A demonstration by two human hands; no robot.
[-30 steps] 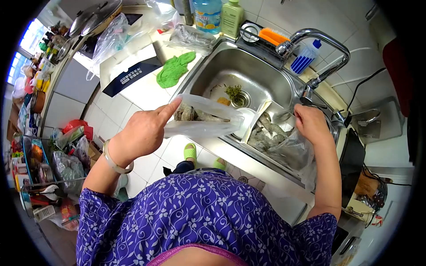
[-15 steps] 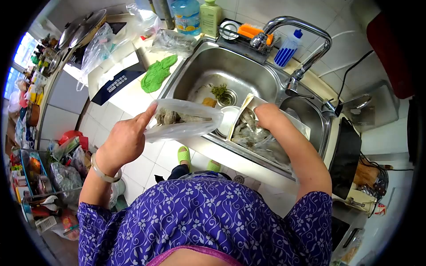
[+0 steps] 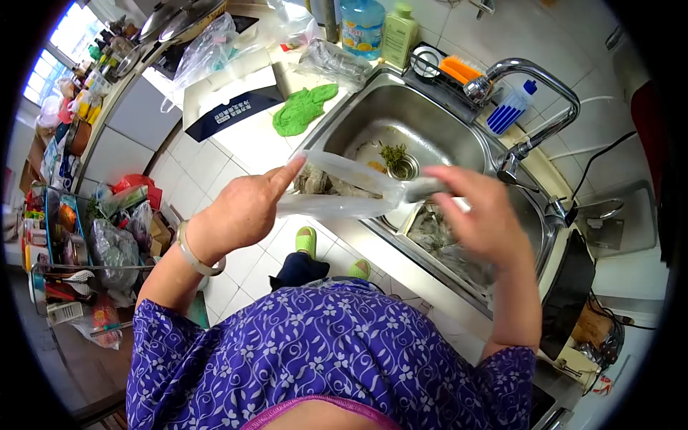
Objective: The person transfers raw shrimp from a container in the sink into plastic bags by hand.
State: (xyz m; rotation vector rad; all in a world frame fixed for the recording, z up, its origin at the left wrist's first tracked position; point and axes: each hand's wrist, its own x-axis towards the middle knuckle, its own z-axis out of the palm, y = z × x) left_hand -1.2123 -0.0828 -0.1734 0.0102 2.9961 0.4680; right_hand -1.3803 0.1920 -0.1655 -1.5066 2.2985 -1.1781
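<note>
My left hand (image 3: 247,211) grips the edge of a clear plastic bag (image 3: 330,208), holding its mouth apart towards the right. Grey pieces that look like shrimp (image 3: 333,183) lie inside the bag. At the mouth, my right hand (image 3: 484,215), blurred by motion, pinches a grey shrimp-like piece (image 3: 423,189). Partly hidden under that hand, an open white box (image 3: 410,223) with more grey pieces (image 3: 433,233) and clear wrap rests over the sink's near side.
Green scraps (image 3: 393,158) lie by the drain in the steel sink (image 3: 351,132). A chrome faucet (image 3: 566,93) arches over it. On the left counter are a green cloth (image 3: 304,109), a dark-blue and white box (image 3: 236,111) and a wrapped pack (image 3: 337,63).
My right hand has come up out of the white box and moved to the bag's mouth with a grey piece. My left hand still holds the bag. The view has shifted.
</note>
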